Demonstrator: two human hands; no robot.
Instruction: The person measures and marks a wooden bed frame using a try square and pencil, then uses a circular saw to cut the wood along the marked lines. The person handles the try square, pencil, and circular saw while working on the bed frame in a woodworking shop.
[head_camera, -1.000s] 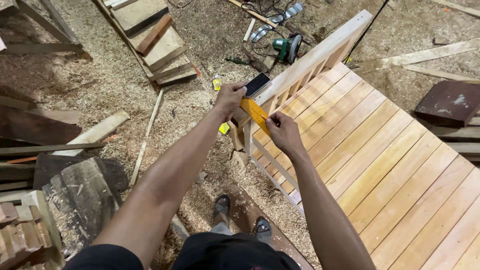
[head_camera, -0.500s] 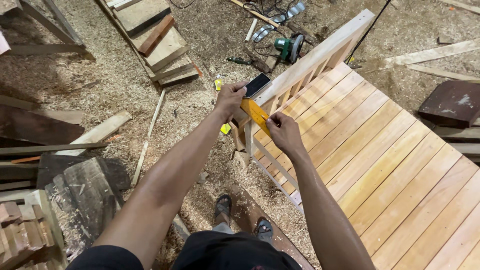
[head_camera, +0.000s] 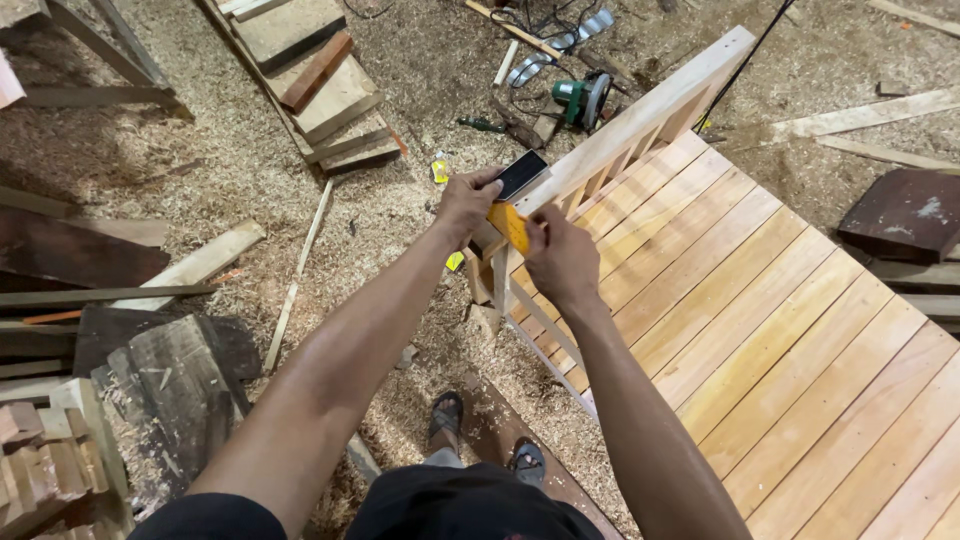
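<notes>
The left hand (head_camera: 466, 200) grips a flat black block (head_camera: 521, 174) on the wooden rail (head_camera: 640, 120) while the right hand (head_camera: 562, 258) pinches a yellow strip (head_camera: 510, 225) beside it.

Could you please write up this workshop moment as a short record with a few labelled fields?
Setting: floor covered in sawdust, planks scattered about
Main piece: slatted wooden frame with a railed end
Left hand: grip on a dark flat block at the rail top
Right hand: pinching a yellow piece against the rail
Nearby tool: green power tool on the floor beyond the frame
Feet: sandals beside the frame
</notes>
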